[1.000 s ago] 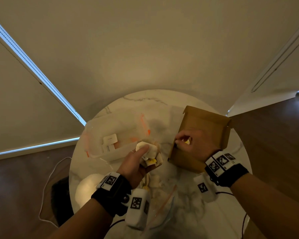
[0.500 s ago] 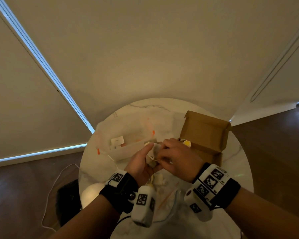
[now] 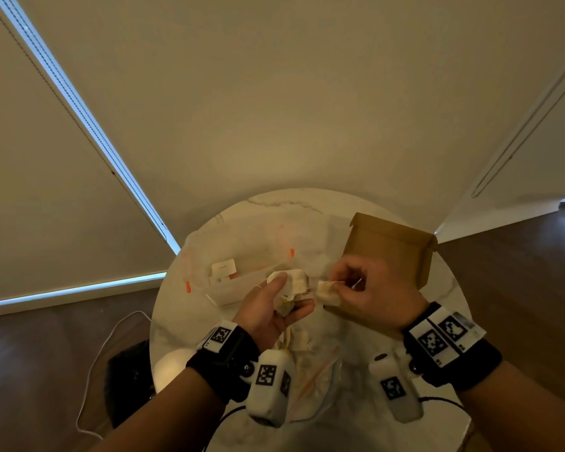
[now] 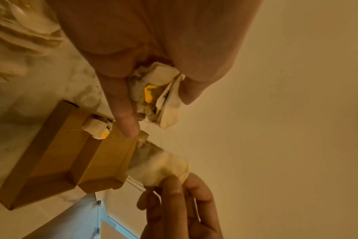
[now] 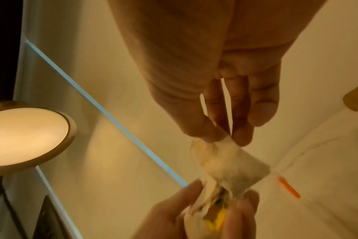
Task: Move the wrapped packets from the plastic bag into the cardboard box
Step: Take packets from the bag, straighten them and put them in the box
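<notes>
My left hand (image 3: 276, 305) holds a bunch of pale wrapped packets (image 3: 292, 283) with yellow tags (image 4: 149, 94) above the round marble table (image 3: 307, 207). My right hand (image 3: 356, 285) pinches one single packet (image 3: 327, 291) by its corner (image 5: 228, 163), just right of the bunch. An open cardboard box (image 3: 388, 252) stands behind the right hand; one packet (image 4: 96, 127) lies inside it. A clear plastic bag (image 3: 235, 262) with orange marks lies at the left. More packets (image 3: 302, 340) lie in a second clear bag (image 3: 320, 383) under my wrists.
A glowing round lamp (image 5: 24, 137) stands left of the table and shows at the table's lower-left edge (image 3: 173, 367). A white cable (image 3: 92, 363) runs over the dark wooden floor. Pale walls close in behind the table.
My right hand came out of the box, met the left hand's bunch, and now has pulled one packet away to the right. The left hand stays in place.
</notes>
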The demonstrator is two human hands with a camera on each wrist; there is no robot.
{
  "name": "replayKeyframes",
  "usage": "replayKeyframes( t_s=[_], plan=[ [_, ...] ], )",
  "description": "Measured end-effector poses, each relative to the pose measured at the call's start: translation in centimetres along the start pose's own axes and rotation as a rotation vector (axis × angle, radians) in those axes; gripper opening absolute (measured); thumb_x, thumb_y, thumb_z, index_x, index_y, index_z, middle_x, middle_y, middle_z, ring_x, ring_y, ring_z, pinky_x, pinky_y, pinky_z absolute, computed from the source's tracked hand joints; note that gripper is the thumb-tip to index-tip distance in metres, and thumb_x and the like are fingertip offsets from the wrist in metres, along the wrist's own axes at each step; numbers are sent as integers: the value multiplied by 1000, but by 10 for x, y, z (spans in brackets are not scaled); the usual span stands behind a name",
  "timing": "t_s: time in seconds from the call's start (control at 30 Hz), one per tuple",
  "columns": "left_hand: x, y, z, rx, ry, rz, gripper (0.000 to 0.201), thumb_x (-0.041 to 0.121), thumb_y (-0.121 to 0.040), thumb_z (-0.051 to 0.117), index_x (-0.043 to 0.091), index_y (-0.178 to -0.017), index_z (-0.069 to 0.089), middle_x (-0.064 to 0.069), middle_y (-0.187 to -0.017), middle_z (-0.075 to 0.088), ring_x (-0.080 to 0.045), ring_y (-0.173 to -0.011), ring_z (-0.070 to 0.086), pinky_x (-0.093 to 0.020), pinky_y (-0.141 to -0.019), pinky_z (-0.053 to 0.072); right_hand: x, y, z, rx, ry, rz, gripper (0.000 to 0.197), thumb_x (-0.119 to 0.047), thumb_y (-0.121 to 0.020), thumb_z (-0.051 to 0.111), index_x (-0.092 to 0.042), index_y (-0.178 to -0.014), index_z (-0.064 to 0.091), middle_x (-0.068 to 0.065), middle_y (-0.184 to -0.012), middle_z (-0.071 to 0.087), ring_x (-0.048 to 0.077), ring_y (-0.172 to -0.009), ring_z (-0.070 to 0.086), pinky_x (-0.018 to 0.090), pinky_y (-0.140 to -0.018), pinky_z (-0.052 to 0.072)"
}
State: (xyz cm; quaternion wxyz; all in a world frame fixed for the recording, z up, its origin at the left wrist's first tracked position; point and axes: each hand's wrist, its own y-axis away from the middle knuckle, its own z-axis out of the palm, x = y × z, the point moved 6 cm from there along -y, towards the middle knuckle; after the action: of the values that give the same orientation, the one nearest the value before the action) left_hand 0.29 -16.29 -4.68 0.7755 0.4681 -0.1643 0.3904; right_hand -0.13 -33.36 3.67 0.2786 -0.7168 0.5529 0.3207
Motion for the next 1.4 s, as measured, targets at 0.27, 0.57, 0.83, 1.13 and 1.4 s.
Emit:
replayKeyframes(
  t_s=[0.27, 0.57, 0.83, 1.13, 1.4],
  plan=[
    [-2, -13, -10, 36, 28, -14, 36, 22, -100, 50, -5, -124, 55, -32, -119, 62, -39, -86, 70, -37, -63, 60, 102, -33, -32, 66, 206, 312, 6, -15, -85, 70, -19, -87, 67, -7, -85, 62, 7, -78, 56, 12, -63, 40],
    [-18, -28, -16, 38, -41, -59, 30, 20, -96, 55, 3, -122, 56, -30, -119, 60, -38, -87, 68, -40, -70, 60, 187, -57, 44, -188, 386, 536, 5, -19, -89, 64, -22, -90, 67, 1, -98, 64, 18, -97, 59, 23, -80, 44],
    [-15, -27, -10, -56, -135, -51, 25, 5, -91, 60, 4, -116, 59, -26, -120, 58, -35, -91, 64, -38, -73, 60, 164, -62, 16, 109, 218, 452, 3, -23, -90, 62, -24, -89, 65, -2, -93, 66, 14, -86, 59, 31, -82, 52],
    [-9, -16, 2, -233, -357, 32, 35, -13, -89, 55, -4, -123, 53, -26, -114, 63, -34, -99, 65, -37, -84, 57, -4, -30, 48, -193, 203, -272, 35, -18, -88, 65, -22, -123, 64, -3, -105, 54, -2, -87, 41, 6, -74, 36],
    [-4, 2, 11, -293, -369, 86, 19, -9, -88, 59, -7, -107, 60, -20, -101, 65, -29, -94, 65, -32, -81, 56, -11, -29, 48, -88, 146, -276, 15, -10, -79, 72, -16, -92, 70, -10, -94, 45, -3, -76, 45, 7, -67, 37]
  ],
)
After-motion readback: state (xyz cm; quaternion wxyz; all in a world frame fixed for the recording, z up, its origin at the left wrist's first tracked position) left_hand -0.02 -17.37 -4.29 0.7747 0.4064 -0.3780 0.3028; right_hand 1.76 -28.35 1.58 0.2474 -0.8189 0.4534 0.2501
